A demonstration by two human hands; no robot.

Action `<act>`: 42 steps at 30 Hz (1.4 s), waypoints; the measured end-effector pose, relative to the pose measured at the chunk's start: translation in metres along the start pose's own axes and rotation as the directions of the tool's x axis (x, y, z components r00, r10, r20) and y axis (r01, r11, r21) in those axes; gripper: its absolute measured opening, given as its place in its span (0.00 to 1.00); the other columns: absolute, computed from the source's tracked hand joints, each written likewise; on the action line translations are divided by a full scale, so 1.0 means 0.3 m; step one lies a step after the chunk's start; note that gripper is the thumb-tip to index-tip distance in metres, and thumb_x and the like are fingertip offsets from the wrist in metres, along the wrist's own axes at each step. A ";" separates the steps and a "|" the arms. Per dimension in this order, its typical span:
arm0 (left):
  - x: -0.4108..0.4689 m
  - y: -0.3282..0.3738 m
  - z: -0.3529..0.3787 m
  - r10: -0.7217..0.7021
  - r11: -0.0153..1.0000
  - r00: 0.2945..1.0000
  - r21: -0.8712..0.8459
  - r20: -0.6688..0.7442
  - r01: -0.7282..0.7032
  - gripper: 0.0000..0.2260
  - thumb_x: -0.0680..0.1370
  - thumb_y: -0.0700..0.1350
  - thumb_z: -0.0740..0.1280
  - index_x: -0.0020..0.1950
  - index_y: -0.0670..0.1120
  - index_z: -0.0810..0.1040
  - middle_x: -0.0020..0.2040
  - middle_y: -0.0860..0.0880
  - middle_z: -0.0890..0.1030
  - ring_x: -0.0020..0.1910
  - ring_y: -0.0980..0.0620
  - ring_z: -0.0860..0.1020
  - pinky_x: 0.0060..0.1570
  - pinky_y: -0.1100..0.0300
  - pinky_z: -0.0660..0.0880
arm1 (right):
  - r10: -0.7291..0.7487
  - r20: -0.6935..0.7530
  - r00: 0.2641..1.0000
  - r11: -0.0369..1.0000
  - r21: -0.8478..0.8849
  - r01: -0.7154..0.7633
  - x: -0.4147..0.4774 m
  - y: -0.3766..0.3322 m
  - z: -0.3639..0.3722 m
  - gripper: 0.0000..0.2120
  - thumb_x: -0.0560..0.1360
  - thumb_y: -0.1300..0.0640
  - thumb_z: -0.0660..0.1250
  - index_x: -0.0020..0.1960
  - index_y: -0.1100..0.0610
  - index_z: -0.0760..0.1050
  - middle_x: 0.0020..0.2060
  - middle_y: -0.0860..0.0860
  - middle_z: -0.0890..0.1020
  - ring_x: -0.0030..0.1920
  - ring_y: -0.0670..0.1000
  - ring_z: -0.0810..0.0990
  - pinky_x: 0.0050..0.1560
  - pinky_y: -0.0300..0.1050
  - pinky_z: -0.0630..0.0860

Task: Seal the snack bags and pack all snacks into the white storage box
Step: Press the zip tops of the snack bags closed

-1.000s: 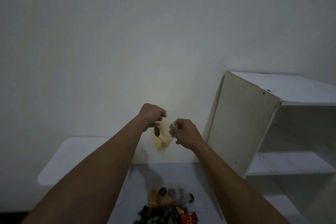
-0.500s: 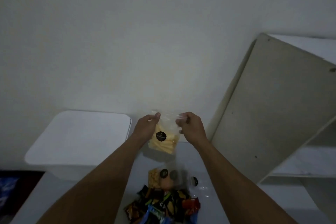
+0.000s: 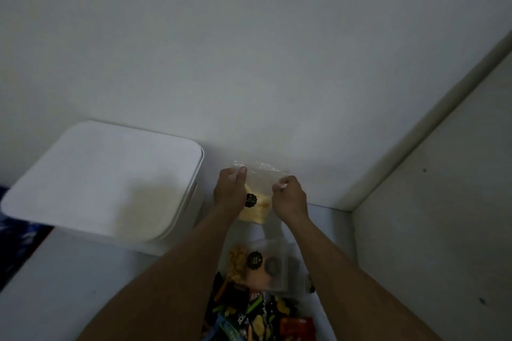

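A clear snack bag (image 3: 256, 203) with yellow chips and a round black sticker hangs upright in the air between my two hands. My left hand (image 3: 231, 188) pinches its top left corner. My right hand (image 3: 289, 196) pinches the top edge on the right side. The white storage box (image 3: 105, 183) stands to the left of the hands, its lid on. Below the hands, more clear snack bags (image 3: 257, 264) with black stickers lie on the table, and a heap of coloured snack packets (image 3: 260, 315) lies nearer to me.
A pale wall runs across the back. The side panel of a white shelf unit (image 3: 432, 202) rises at the right, close to my right arm. The grey table (image 3: 61, 285) carries everything; a dark blue patch (image 3: 16, 238) shows past its left edge.
The view has tilted down and left, so the box now looms larger. My hands have lowered the chip bag toward the table and spread along its top edge.
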State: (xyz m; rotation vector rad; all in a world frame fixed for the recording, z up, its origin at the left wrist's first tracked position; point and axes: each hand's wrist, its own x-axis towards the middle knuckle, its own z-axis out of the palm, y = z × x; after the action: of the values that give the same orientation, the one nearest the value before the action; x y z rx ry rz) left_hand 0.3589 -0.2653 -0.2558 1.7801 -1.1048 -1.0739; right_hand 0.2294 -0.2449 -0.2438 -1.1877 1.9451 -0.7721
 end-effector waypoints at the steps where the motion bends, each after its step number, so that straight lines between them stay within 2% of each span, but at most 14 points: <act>1: 0.013 -0.008 0.010 -0.022 1.000 1.000 -0.009 0.000 0.022 0.20 0.80 0.58 0.60 0.66 0.45 0.70 0.63 0.43 0.77 0.59 0.44 0.75 0.54 0.55 0.71 | 0.018 -0.001 1.000 1.000 0.010 -0.018 0.009 0.010 0.009 0.13 0.82 0.58 0.59 0.65 0.61 0.69 0.58 0.58 0.78 0.49 0.52 0.75 0.47 0.41 0.69; 5: 0.038 -0.029 0.045 -0.076 0.997 0.997 -0.015 -0.008 0.076 0.25 0.80 0.57 0.61 0.72 0.45 0.62 0.67 0.40 0.73 0.62 0.42 0.74 0.50 0.58 0.67 | 0.048 0.010 0.999 0.998 0.037 -0.048 0.021 0.034 0.035 0.20 0.81 0.58 0.60 0.72 0.61 0.66 0.63 0.58 0.77 0.60 0.56 0.77 0.52 0.40 0.70; 9: 0.041 -0.045 0.046 -0.100 0.993 0.995 -0.067 0.001 0.099 0.31 0.80 0.56 0.61 0.77 0.46 0.53 0.73 0.38 0.68 0.67 0.40 0.71 0.55 0.58 0.66 | 0.042 0.037 0.998 0.998 0.043 -0.043 0.004 0.048 0.036 0.24 0.80 0.59 0.61 0.75 0.61 0.63 0.66 0.57 0.75 0.64 0.55 0.75 0.55 0.39 0.69; 12: -0.002 -0.048 0.024 -0.062 0.997 0.995 -0.041 -0.078 0.059 0.30 0.81 0.51 0.63 0.78 0.45 0.53 0.74 0.39 0.65 0.69 0.40 0.69 0.62 0.53 0.68 | 0.047 0.053 0.997 0.998 0.038 -0.049 -0.036 0.061 0.024 0.26 0.79 0.58 0.63 0.76 0.59 0.62 0.69 0.58 0.74 0.66 0.55 0.74 0.61 0.41 0.70; 14: -0.040 -0.071 0.008 -0.016 0.994 0.992 0.101 -0.126 0.029 0.27 0.80 0.47 0.65 0.76 0.46 0.57 0.71 0.40 0.68 0.67 0.39 0.70 0.61 0.50 0.70 | 0.051 0.072 0.996 0.999 0.012 -0.052 -0.078 0.069 0.005 0.27 0.78 0.58 0.64 0.75 0.58 0.63 0.68 0.58 0.74 0.65 0.55 0.75 0.58 0.40 0.71; 17: -0.087 -0.144 0.010 0.048 0.883 0.995 0.462 0.086 -0.083 0.19 0.78 0.46 0.66 0.68 0.49 0.67 0.61 0.42 0.77 0.59 0.41 0.76 0.56 0.49 0.75 | 0.054 0.101 0.993 0.996 -0.080 -0.046 -0.141 0.093 -0.006 0.26 0.76 0.57 0.68 0.73 0.57 0.67 0.66 0.57 0.75 0.63 0.55 0.76 0.51 0.39 0.71; 19: -0.123 -0.194 0.023 0.022 0.842 0.942 0.502 0.334 -0.197 0.16 0.79 0.46 0.65 0.67 0.49 0.70 0.63 0.43 0.77 0.59 0.42 0.76 0.56 0.53 0.75 | 0.059 0.104 0.993 0.987 -0.154 -0.042 -0.184 0.123 0.007 0.26 0.75 0.59 0.70 0.72 0.57 0.68 0.67 0.56 0.74 0.64 0.55 0.75 0.55 0.43 0.74; 21: -0.147 -0.231 0.030 -0.009 0.827 0.884 0.501 0.468 -0.257 0.17 0.80 0.44 0.64 0.69 0.48 0.71 0.68 0.44 0.74 0.63 0.44 0.74 0.59 0.56 0.72 | 0.064 0.094 0.994 0.966 -0.256 -0.038 -0.227 0.154 0.025 0.26 0.74 0.61 0.70 0.71 0.57 0.69 0.67 0.57 0.74 0.65 0.57 0.74 0.59 0.48 0.76; 24: -0.166 -0.274 0.033 -0.024 0.811 0.844 0.504 0.536 -0.298 0.18 0.81 0.44 0.63 0.71 0.50 0.71 0.71 0.46 0.72 0.66 0.46 0.72 0.62 0.58 0.69 | 0.097 0.069 0.993 0.912 -0.406 -0.061 -0.292 0.197 0.042 0.31 0.71 0.62 0.72 0.71 0.57 0.65 0.65 0.58 0.71 0.66 0.60 0.69 0.60 0.52 0.73; 28: -0.172 -0.293 0.029 0.014 0.808 0.840 0.488 0.543 -0.329 0.13 0.80 0.40 0.62 0.61 0.50 0.79 0.64 0.47 0.78 0.59 0.47 0.77 0.52 0.61 0.72 | 0.169 0.052 0.984 0.931 -0.335 -0.142 -0.334 0.230 0.052 0.37 0.71 0.61 0.72 0.75 0.56 0.58 0.62 0.60 0.75 0.61 0.60 0.76 0.53 0.49 0.74; 32: -0.180 -0.266 -0.006 0.006 0.844 0.867 0.462 0.499 -0.272 0.10 0.77 0.40 0.63 0.42 0.53 0.79 0.53 0.47 0.82 0.51 0.48 0.79 0.51 0.55 0.77 | 0.188 0.020 0.982 0.953 -0.245 -0.178 -0.357 0.225 0.035 0.29 0.71 0.60 0.72 0.68 0.57 0.64 0.53 0.56 0.76 0.52 0.57 0.78 0.46 0.45 0.75; 36: -0.201 -0.184 -0.085 0.020 0.874 0.880 0.419 0.475 -0.246 0.05 0.78 0.44 0.66 0.43 0.51 0.78 0.52 0.46 0.81 0.49 0.48 0.77 0.43 0.60 0.71 | 0.201 0.002 0.980 0.963 -0.186 -0.197 -0.381 0.153 -0.017 0.10 0.69 0.60 0.71 0.46 0.67 0.79 0.37 0.55 0.80 0.39 0.53 0.79 0.37 0.42 0.74; 39: -0.221 -0.092 -0.164 0.054 0.891 0.877 0.373 0.477 -0.258 0.08 0.78 0.43 0.65 0.40 0.51 0.77 0.52 0.46 0.81 0.47 0.50 0.76 0.35 0.64 0.69 | 0.139 0.014 0.990 0.979 -0.154 -0.135 -0.415 0.073 -0.066 0.12 0.69 0.61 0.70 0.46 0.70 0.80 0.33 0.59 0.79 0.34 0.52 0.77 0.33 0.40 0.69; 42: -0.264 0.018 -0.258 0.088 0.905 0.877 0.330 0.472 -0.268 0.06 0.79 0.46 0.65 0.42 0.50 0.76 0.55 0.46 0.79 0.51 0.46 0.77 0.44 0.61 0.70 | 0.050 0.002 0.999 0.990 -0.132 -0.049 -0.469 -0.030 -0.131 0.10 0.72 0.60 0.68 0.44 0.68 0.82 0.35 0.57 0.80 0.36 0.52 0.77 0.36 0.41 0.70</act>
State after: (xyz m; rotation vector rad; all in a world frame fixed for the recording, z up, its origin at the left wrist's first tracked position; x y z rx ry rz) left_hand 0.4073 -0.1803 -0.2035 1.7094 -1.8421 -1.2491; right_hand 0.2463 -0.1158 -0.1771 -1.2121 2.0399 -0.6221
